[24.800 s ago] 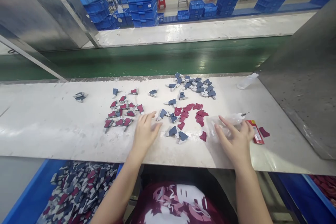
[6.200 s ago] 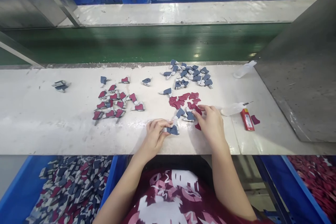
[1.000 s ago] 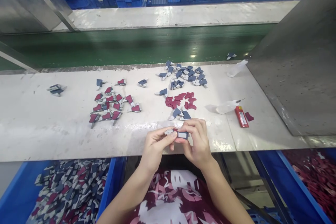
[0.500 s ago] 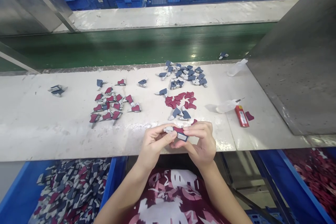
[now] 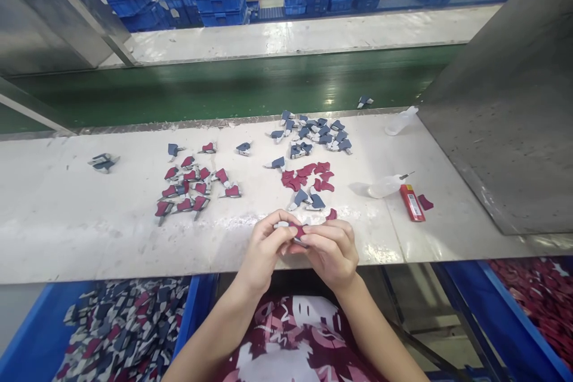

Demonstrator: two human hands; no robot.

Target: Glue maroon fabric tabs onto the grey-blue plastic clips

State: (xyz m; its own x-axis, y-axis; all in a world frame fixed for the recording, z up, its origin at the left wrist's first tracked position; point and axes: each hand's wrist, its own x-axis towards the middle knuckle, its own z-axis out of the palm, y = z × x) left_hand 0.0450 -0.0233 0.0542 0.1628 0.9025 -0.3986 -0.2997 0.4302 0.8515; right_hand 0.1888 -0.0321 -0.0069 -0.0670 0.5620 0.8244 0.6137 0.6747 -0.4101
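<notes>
Between my two hands, above the front of the white worktable, is a small grey-and-navy plastic part with a maroon face [image 5: 299, 230]. My left hand [image 5: 264, 245] pinches its left end. The fingers of my right hand [image 5: 333, 249] press on its right side, hiding much of it. Just beyond them lie a single maroon piece [image 5: 332, 215] and a pair of navy-and-grey parts [image 5: 316, 201]. Farther up is a loose pile of maroon pieces [image 5: 306, 171], with a cluster of navy-and-grey parts [image 5: 321, 130] behind it. Parts with maroon faces [image 5: 197, 188] are grouped at left.
At right lie a clear needle-tipped bottle [image 5: 385, 186], a red box-like item [image 5: 412, 203] and another bottle [image 5: 401, 121]. A green conveyor belt [image 5: 250, 88] runs behind. Blue bins of parts stand below left [image 5: 191, 304] and right [image 5: 505, 298]. A metal panel [image 5: 501, 107] rises at right.
Both hands have closed in around the part, and my right fingers now lie over more of it. The part has turned so its maroon face points more upward. The view has shifted slightly.
</notes>
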